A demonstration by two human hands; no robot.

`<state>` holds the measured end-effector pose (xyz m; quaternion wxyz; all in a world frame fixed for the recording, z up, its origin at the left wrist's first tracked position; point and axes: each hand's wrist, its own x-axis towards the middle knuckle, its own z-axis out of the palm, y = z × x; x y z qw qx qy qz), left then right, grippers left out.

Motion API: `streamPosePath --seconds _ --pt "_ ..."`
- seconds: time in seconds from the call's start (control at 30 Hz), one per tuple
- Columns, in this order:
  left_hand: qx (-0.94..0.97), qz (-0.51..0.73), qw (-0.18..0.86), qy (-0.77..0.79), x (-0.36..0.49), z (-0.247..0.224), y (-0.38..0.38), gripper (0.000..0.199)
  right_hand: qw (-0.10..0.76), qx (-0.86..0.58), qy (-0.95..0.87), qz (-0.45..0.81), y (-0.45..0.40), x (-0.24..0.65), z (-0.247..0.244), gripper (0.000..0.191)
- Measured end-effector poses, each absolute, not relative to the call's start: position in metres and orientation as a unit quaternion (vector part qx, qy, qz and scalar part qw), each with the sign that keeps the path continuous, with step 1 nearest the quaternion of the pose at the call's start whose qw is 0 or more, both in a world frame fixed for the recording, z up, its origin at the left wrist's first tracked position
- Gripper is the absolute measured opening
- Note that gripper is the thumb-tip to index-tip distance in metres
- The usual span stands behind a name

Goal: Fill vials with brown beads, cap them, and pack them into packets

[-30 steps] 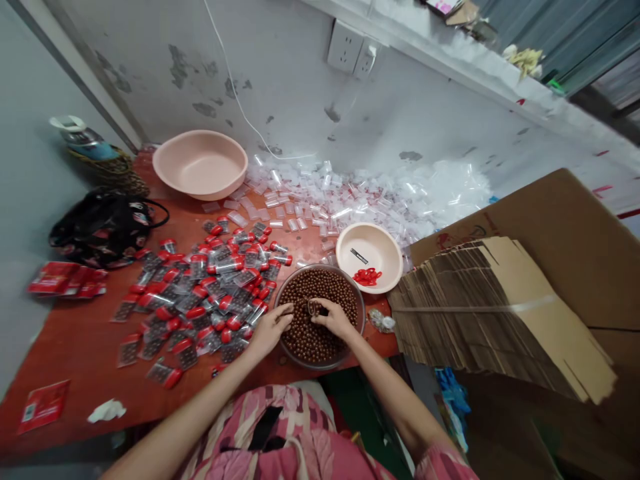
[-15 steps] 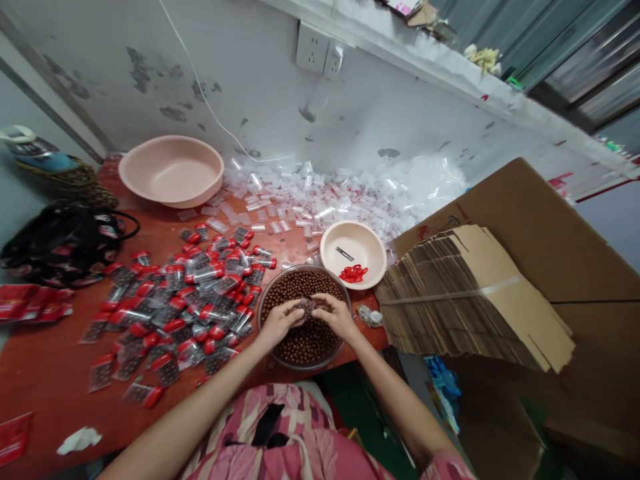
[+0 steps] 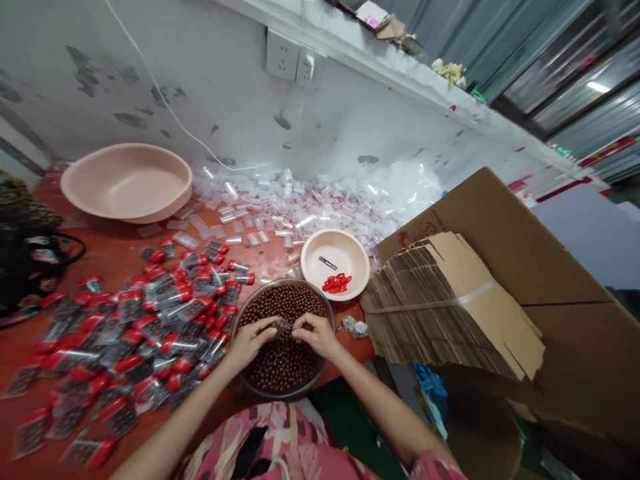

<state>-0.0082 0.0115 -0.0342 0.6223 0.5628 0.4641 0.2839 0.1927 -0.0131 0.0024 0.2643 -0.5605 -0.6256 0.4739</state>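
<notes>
Brown beads [image 3: 285, 360] — glossy, heaped in a wide round bowl [image 3: 283, 282] near the bench's front edge. Above them the left hand [image 3: 249, 343] and right hand [image 3: 311, 335] meet, fingers curled, pinching a small dark cluster [image 3: 281, 326] between them — held low, so any spill drops back among the beads. Just beyond the bowl, a cream plastic dish [image 3: 313, 243] holds red pieces [image 3: 336, 283]; red-capped packets [image 3: 177, 347] spread left, clear bags [image 3: 300, 207] heap behind, all on the red bench [image 3: 115, 257].
</notes>
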Motion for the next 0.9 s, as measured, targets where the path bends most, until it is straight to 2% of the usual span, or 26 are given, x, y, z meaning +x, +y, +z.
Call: streamPosePath --seconds 0.17,0.47,0.57,0.67,0.77,0.9 --pt "0.567 0.259 0.622 0.474 -0.007 -0.042 0.015 0.033 0.227 -0.489 -0.697 0.473 -0.004 0.193 0.0 0.027" --pt "0.514 0.257 0.668 0.474 0.006 -0.037 0.023 0.029 0.108 -0.435 -0.815 0.367 0.019 0.201 0.002 0.012" --pt "0.519 0.259 0.664 0.472 0.009 -0.033 0.026 0.028 0.126 -0.447 -0.801 0.378 0.016 0.206 -0.001 0.013" --pt "0.528 0.262 0.65 0.479 0.006 -0.033 0.031 0.028 0.132 -0.456 -0.79 0.389 0.016 0.218 0.0 0.023" --pt "0.5 0.271 0.656 0.496 -0.001 -0.036 0.034 0.03 0.068 -0.518 -0.795 0.308 0.032 0.243 -0.002 0.033" --pt "0.402 0.287 0.721 0.485 -0.001 -0.038 0.03 0.033 0.004 -0.626 -0.752 0.207 0.072 0.283 -0.02 0.029"
